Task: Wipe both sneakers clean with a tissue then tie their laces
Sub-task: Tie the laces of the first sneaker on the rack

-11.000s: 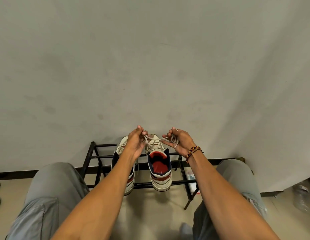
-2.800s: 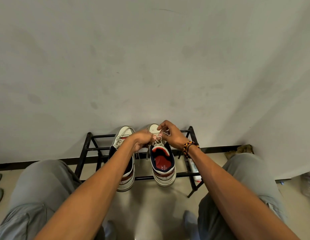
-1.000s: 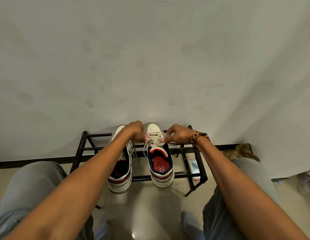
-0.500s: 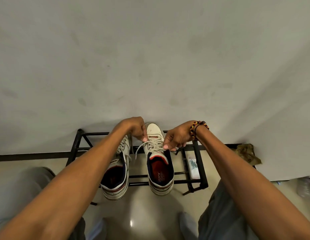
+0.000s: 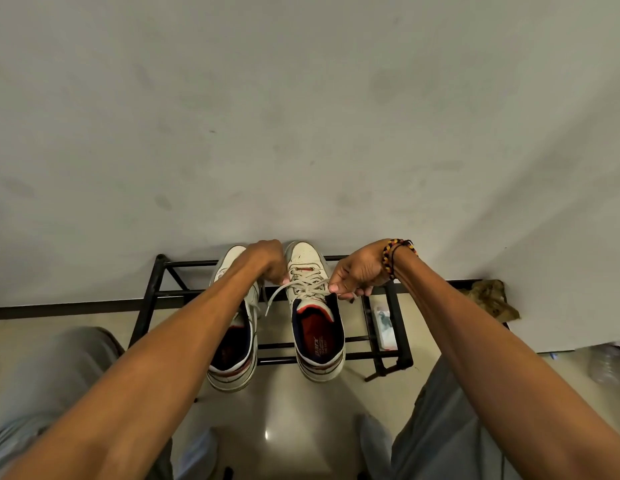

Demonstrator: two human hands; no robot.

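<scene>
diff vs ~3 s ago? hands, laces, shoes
Both hands, left hand and right hand, have pulled apart sideways from a close huddle over the right sneaker, drawing its lace taut between them. Both keep pinching it. Both sneakers stay on the black rack.

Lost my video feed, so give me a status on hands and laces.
Left hand and right hand each pinch a lace end of the right sneaker, pulling apart. Left sneaker beside it on the rack. Nothing in the way.
</scene>
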